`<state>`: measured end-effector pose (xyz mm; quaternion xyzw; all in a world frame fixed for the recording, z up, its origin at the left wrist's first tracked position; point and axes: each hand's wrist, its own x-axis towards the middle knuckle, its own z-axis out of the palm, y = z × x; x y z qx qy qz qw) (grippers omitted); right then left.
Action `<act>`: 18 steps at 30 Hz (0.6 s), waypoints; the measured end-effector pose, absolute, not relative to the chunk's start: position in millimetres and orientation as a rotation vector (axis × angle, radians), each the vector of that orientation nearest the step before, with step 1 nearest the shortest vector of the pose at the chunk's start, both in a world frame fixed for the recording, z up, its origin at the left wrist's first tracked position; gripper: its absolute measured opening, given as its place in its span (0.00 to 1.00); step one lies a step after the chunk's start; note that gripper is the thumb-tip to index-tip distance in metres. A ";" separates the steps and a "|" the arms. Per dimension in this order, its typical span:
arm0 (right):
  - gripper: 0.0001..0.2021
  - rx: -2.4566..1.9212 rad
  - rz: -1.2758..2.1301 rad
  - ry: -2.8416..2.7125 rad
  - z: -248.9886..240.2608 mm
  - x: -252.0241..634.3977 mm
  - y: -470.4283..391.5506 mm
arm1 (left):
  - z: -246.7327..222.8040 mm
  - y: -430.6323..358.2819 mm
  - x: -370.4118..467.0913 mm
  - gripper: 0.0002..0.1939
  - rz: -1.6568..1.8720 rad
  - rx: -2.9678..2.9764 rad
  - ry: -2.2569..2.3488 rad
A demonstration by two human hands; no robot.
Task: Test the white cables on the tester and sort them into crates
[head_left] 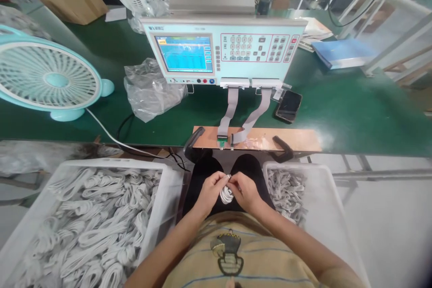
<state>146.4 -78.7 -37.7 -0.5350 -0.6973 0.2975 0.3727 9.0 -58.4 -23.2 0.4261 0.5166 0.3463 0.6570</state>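
Note:
A coiled white cable is held over my lap between both hands. My left hand pinches its upper end, where a small connector shows at the fingertips. My right hand closes on the same cable from the other side, fingers bent around its upper part. Just beyond the hands, two grey ribbon cables run down from a tester with a lit blue screen. They end in small sockets on a copper-coloured board at the table edge.
On my left stands a white bin full of coiled cables; a second bin with cables is on my right. Black clamps grip the board. A fan, plastic bag, phone and blue folder lie on the green table.

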 end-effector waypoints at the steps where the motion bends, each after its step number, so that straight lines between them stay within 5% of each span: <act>1: 0.06 -1.358 0.689 -1.818 -38.8 144.6 -79.4 | -24.0 -59.8 12.7 0.13 0.841 0.911 1.190; 13: 0.11 -1.057 0.804 -2.163 -15.6 158.2 -64.0 | -29.4 -51.1 18.5 0.14 1.018 0.781 1.269; 18: 0.10 -1.329 0.884 -1.707 -20.2 157.6 -43.1 | -26.9 -40.9 25.2 0.12 1.027 1.197 1.292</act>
